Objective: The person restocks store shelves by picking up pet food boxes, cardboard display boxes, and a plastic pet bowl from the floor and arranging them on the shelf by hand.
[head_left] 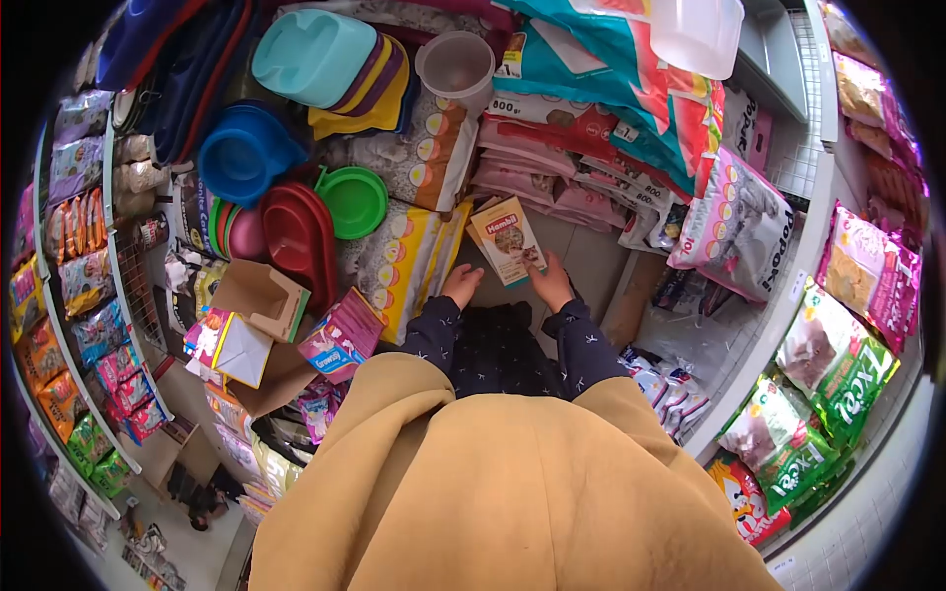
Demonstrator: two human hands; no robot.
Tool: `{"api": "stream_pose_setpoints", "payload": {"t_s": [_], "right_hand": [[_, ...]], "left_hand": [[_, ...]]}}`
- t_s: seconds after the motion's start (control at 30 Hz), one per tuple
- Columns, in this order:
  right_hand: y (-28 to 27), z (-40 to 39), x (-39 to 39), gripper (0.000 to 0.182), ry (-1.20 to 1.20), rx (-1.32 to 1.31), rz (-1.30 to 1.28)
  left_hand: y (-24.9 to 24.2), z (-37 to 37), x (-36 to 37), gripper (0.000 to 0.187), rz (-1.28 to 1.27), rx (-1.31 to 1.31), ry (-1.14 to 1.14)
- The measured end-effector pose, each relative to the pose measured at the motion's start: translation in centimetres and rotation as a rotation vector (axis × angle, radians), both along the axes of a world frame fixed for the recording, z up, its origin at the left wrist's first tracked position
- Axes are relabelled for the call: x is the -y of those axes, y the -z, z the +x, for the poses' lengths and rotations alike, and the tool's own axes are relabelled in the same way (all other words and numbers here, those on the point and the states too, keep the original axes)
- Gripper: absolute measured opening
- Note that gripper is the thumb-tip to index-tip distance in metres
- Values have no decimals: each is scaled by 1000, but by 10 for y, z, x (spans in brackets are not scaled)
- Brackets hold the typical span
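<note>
In the middle of the head view is a small cardboard box labelled Hambil, orange and cream with an animal picture. What looks like a second box edge shows just behind its left side. My right hand grips the lower right corner of the box, thumb at its edge. Left of the box, my left hand is held with its fingers partly spread, close to the box but apparently holding nothing. Dark blue patterned sleeves cover both wrists.
Stacked litter bags and green, red and blue bowls stand left. A Growsy box lies near an opened carton. Pink bags pile at right, beside a shelf with Excel bags.
</note>
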State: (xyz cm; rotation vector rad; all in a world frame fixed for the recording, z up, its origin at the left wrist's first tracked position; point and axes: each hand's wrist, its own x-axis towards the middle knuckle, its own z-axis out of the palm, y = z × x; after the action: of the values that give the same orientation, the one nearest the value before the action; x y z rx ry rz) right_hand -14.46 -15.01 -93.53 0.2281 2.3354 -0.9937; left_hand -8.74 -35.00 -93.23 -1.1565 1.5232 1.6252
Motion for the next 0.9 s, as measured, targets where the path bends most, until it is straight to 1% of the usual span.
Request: {"api": "stream_pose_setpoints", "payload": {"t_s": [0.1,0.17,0.23,0.27,0.3,0.33,0.37,0.4,0.43,0.47,0.53,0.57,0.67,0.7,0.77,0.8,0.87,0.9], "right_hand": [[13,-7,4,74,19,27,-56],[14,-18,8,75,35,42,-81],[8,-32,12,79,288,302,-330],[18,-33,11,81,415,431,-453],[27,-33,12,81,418,439,-449],[51,-26,10,83,315,359,-408],[74,-18,8,84,211,278,-369],[77,-15,10,86,108,196,-329],[79,-12,11,86,111,203,-329],[79,-9,13,85,90,131,-267],[65,-9,19,83,46,-11,-142],[62,-9,18,83,52,-7,-145],[53,-18,15,77,-90,145,-106],[50,-18,15,77,-87,140,-107],[39,-10,14,70,-32,66,-100],[34,-6,15,67,-5,27,-98],[9,-6,19,65,1,30,-129],[-2,-6,19,63,6,35,-157]], "left_hand": [[21,-2,-5,71,18,18,-8],[33,-7,-10,70,88,54,-36],[37,-13,-20,70,125,81,-52],[32,-20,-29,68,83,106,-154],[25,-26,-37,67,40,134,-257],[25,-27,-41,65,-5,161,-358],[23,-29,-41,65,-6,168,-356],[26,-29,-41,62,72,157,-343],[27,-29,-41,58,149,146,-330],[27,-29,-41,55,227,133,-316],[21,-30,-44,52,254,113,-316],[19,-30,-44,50,280,86,-318],[10,-30,-40,45,312,55,-296],[8,-27,-40,42,324,56,-277],[1,-20,-42,40,335,57,-255],[-3,-16,-43,39,342,67,-287],[-16,-9,-45,36,355,89,-355],[-19,-6,-45,36,355,84,-352]]}}
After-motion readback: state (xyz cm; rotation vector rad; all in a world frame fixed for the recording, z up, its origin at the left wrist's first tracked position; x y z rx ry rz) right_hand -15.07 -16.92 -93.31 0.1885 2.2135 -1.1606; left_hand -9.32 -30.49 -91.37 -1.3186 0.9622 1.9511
